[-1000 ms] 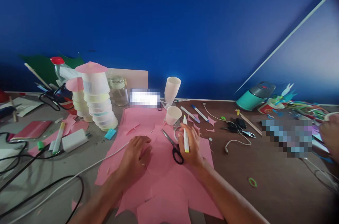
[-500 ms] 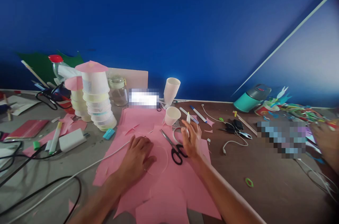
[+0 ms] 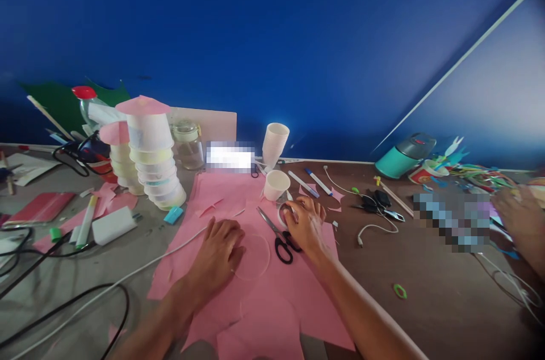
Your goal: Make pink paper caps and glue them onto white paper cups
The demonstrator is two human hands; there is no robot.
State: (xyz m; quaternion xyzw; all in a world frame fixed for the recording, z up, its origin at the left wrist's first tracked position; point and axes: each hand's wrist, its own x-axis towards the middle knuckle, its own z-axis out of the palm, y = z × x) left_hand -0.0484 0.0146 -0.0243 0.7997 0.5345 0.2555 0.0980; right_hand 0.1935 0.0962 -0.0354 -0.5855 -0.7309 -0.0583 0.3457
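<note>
My left hand [image 3: 222, 247] lies on the pink paper [image 3: 221, 192], fingers loosely spread and holding nothing. Beside its thumb a drawn circle [image 3: 269, 255] shows on the sheet. My right hand [image 3: 307, 224] is closed, its thumb and forefinger low over a small white ring like a tape roll [image 3: 280, 214]. A white pointed tip [image 3: 290, 195] sticks out past those fingers; its body is hidden, and what the fingers grip is not plain. Black-handled scissors [image 3: 277, 239] lie between the hands, the blades pointing away. A paper cup [image 3: 276, 185] stands just beyond them.
Tall cup stacks with pink paper tops [image 3: 151, 147] stand left; another cup stack [image 3: 275, 144] is at the back. Markers [image 3: 319, 181], keys [image 3: 382, 197] and a teal flask [image 3: 400, 158] lie right. A white cable [image 3: 140, 272] crosses the left. Another person's hand [image 3: 517, 218] is at far right.
My right hand has dropped and moved slightly left, closer to the white ring. The white pointed thing stood upright in its fingers; now only the tip shows, lower down. My left hand has stayed put.
</note>
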